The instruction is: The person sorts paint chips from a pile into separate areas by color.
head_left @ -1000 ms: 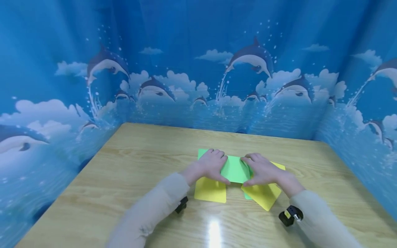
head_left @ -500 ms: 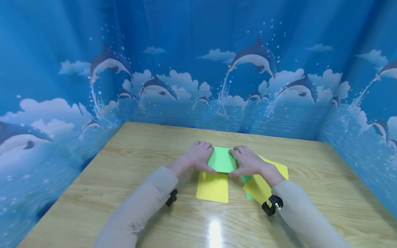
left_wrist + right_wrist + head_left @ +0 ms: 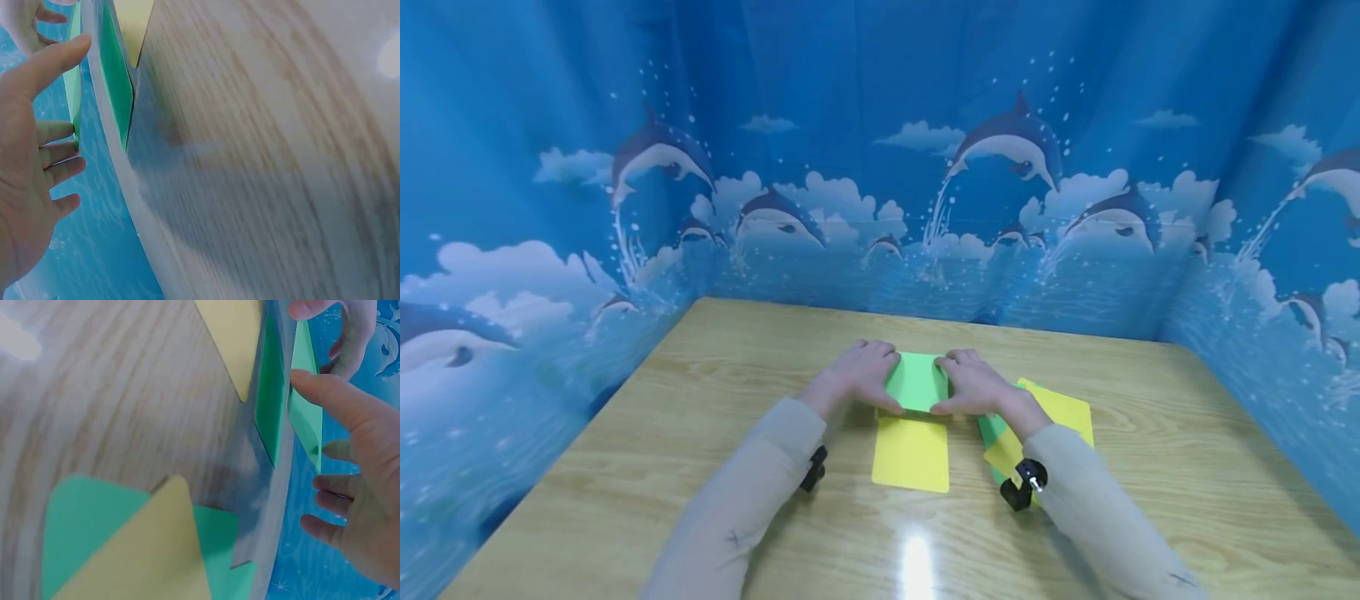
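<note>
A green card is held by its two ends, close over the table. My left hand grips its left end, and my right hand grips the right end. In the right wrist view the thumb lies at the card's near edge and the fingers reach its far edge. Beneath the held card, a second green card lies on the table, with a gap visible between them. A yellow card adjoins this lower card on the near side.
Right of my hands, a loose group has a yellow card, another yellow card set askew, and green cards partly under them. My right forearm passes over this group. A dolphin-print curtain borders the wooden table.
Both hands have carried the green card left and slightly away from me, over the other green card. My right hand has come off the group of cards on the right.
</note>
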